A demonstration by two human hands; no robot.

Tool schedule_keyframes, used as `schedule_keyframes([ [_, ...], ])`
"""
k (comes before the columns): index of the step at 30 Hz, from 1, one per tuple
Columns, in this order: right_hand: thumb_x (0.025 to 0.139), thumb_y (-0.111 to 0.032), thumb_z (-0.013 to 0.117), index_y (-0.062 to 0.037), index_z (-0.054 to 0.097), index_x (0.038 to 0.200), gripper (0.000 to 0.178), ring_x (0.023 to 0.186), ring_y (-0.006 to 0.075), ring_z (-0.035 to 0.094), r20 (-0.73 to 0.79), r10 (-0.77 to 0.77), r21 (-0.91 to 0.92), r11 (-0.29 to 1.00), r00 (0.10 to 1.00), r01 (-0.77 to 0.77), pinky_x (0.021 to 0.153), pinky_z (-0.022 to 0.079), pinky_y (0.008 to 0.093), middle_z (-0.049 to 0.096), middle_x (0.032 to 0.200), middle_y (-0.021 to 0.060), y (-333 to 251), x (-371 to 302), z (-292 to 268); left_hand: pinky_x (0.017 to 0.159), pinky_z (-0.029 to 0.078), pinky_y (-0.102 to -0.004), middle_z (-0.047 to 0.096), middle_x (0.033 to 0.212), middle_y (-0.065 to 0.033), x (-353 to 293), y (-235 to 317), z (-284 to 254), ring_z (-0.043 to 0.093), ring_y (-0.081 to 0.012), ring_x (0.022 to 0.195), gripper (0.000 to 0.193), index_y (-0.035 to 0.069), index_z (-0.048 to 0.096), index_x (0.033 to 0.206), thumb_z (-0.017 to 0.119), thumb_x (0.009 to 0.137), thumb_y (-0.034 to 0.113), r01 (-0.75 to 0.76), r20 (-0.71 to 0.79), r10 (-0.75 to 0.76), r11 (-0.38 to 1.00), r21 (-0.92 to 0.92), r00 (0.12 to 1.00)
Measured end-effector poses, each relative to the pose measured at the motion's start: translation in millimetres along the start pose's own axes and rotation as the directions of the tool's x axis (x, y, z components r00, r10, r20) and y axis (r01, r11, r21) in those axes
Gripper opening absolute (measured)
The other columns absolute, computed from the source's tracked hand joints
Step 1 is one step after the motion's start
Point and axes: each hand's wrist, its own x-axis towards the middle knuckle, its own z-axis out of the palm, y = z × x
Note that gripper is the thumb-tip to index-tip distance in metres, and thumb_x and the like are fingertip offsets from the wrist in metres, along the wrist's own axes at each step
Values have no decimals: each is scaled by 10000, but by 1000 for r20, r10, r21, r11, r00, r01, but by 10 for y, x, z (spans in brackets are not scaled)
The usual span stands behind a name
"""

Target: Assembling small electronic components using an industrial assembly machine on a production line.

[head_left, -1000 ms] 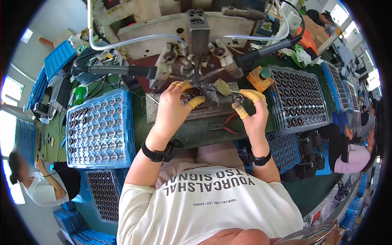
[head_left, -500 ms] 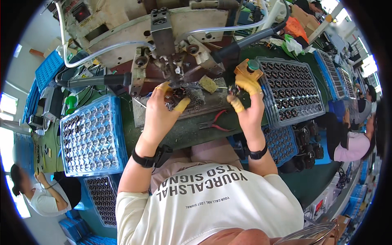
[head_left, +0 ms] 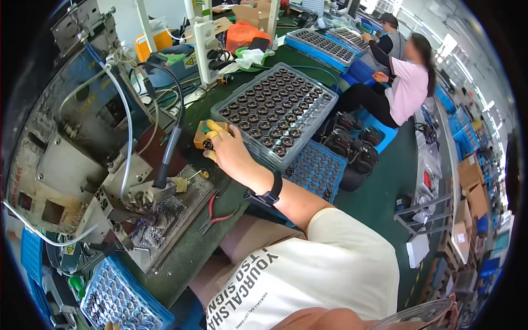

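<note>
My right hand (head_left: 234,151), with yellow finger covers, is closed around a small dark round part (head_left: 208,144). Its fingers lie over an orange box with a green button (head_left: 201,132), right beside a clear tray (head_left: 256,144) filled with rows of similar dark parts. Of my left hand (head_left: 111,326), only yellow-covered fingertips show at the bottom edge, over a clear-and-blue tray (head_left: 159,314) with round pockets. Whether those fingers hold anything is hidden.
A metal press machine (head_left: 71,165) with hoses stands at left, metal scraps on its base plate (head_left: 190,201). Red-handled pliers (head_left: 212,217) lie at the bench edge. Below sits a blue tray (head_left: 316,170) by black devices (head_left: 349,146). A person in pink (head_left: 407,82) sits beyond.
The view has swung right. My left hand has left the machine's work spot for the tray at lower left. My right hand, still with the dark part, is now at the orange box.
</note>
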Motion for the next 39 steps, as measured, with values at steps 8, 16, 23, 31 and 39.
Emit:
schedule_keyframes([
  [8, 707, -186, 782, -88, 680, 1027, 350, 943, 321, 604, -151, 235, 314, 932, 960, -179, 825, 483, 408, 643, 980, 131, 567, -69, -970, 809, 513, -407, 696, 873, -211, -193, -536, -559, 665, -352, 846, 299, -18, 712, 925, 720, 805, 256, 84, -36, -80, 988, 133, 996],
  [16, 767, -278, 728, -231, 703, 1095, 332, 1062, 326, 576, 60, 586, -240, 795, 808, -558, 870, 427, 476, 663, 1105, 66, 1649, -552, -1135, 807, 514, -405, 696, 882, -211, -167, -920, -636, 665, -348, 846, 298, -17, 710, 934, 724, 801, 249, 85, -44, -78, 978, 192, 996],
  [23, 793, -214, 687, -241, 749, 955, 175, 1069, 298, 549, -22, 508, -179, 845, 861, -503, 898, 333, 488, 683, 1023, 28, 1573, -613, -1075, 805, 515, -404, 697, 889, -211, 116, -986, -579, 665, -344, 847, 298, -17, 708, 943, 727, 799, 243, 34, -91, -14, 975, 221, 996],
  [31, 749, -109, 687, -193, 676, 934, 203, 964, 230, 594, -377, 59, 191, 981, 925, 15, 923, 326, 472, 659, 920, -13, 295, -482, -836, 803, 516, -402, 697, 898, -210, 348, -980, -508, 665, -340, 847, 298, -17, 705, 952, 731, 796, 236, 5, -131, 34, 960, 280, 991],
  [39, 796, -96, 688, -196, 652, 1011, 239, 1065, 182, 533, -272, -314, 616, 669, 910, 415, 1006, 294, 464, 584, 1023, -38, -815, -842, -298, 801, 517, -401, 698, 906, -210, 294, -1053, -526, 666, -336, 848, 299, -16, 703, 961, 734, 792, 229, 58, -167, 1, 935, 350, 986],
])
